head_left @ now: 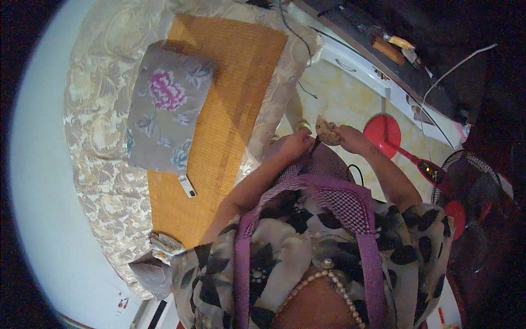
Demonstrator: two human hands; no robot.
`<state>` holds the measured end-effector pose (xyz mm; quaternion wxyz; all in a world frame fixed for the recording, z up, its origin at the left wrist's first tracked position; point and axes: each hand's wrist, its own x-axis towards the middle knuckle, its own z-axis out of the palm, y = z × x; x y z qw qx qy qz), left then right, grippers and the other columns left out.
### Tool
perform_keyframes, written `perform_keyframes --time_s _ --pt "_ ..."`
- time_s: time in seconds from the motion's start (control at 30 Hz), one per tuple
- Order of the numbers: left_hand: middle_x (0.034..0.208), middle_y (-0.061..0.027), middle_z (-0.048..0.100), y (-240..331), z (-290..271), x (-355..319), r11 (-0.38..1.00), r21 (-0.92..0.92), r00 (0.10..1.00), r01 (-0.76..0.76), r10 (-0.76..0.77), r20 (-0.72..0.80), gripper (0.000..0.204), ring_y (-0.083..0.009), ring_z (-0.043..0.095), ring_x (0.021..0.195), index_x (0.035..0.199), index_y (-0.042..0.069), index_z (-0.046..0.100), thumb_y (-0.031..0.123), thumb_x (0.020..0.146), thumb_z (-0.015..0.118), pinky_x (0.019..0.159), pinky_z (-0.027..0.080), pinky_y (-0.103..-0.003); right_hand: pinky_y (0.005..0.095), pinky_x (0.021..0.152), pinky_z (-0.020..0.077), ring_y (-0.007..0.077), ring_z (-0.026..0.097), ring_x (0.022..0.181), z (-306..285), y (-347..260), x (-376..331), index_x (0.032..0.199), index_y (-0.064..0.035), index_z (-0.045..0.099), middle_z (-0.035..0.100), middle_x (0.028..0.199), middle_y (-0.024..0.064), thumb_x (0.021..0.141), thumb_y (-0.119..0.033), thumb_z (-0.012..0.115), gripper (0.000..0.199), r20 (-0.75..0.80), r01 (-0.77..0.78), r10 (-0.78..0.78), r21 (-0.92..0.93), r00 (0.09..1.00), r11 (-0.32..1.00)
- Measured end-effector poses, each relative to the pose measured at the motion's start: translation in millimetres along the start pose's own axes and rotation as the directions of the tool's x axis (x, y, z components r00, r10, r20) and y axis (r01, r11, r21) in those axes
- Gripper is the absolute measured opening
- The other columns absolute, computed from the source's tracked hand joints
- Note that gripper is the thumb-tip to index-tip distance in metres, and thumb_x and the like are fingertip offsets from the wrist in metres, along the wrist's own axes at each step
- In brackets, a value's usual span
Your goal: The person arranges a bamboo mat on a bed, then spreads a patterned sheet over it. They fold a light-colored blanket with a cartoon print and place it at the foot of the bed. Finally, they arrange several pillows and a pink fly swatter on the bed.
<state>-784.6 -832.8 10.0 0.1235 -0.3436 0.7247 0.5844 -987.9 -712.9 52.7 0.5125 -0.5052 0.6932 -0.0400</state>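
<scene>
— So where are the hands?

— Both are out in front of the chest, above the purple checked apron bib (334, 189). The right hand (350, 138) has its fingers closed around a small beige patterned piece of cloth (327, 131), held up over the pale tiled floor (339, 98). The left hand (296, 145) sits just beside it, fingers curled shut at the top of the apron; what they pinch I cannot tell.

— And around them?

— To the left lies a bed with a cream brocade bedspread (98, 142). On it is a woven orange bamboo mat (235, 82), and on the mat's left side a grey pillow with pink and blue flowers (164, 109). A small white remote control (187, 186) lies on the mat just near of the pillow. To the right stands a red fan (383, 132) on the floor.
</scene>
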Motion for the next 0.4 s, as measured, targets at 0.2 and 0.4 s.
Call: perform_keyframes --time_s 0.2,0.4 --pt "0.097 -0.0134 0.061 -108 5 150 0.944 0.275 0.983 0.182 -0.175 -0.049 0.036 -0.0286 0.059 0.088 0.105 0.007 0.055 0.027 0.075 0.057 0.076 0.047 -0.036 0.0375 0.079 0.0409 0.0309 0.052 0.090 18 50 -19 0.107 -0.0048 0.053 0.055 0.097 0.0158 0.077 -0.021 0.052 0.034 -0.134 -0.013 0.062 0.341 0.989 0.940" --pt "0.097 -0.0154 0.060 -145 -77 289 0.953 -0.171 0.922 0.249 -0.287 -0.261 0.046 -0.0274 0.058 0.091 0.113 0.009 0.052 0.028 0.072 0.063 0.078 0.046 -0.033 0.0305 0.079 0.0417 0.0198 0.053 0.090 26 52 -1 0.103 -0.0036 0.055 0.056 0.095 0.0105 0.076 -0.009 0.054 0.027 -0.035 -0.223 0.242 0.283 0.970 0.933"
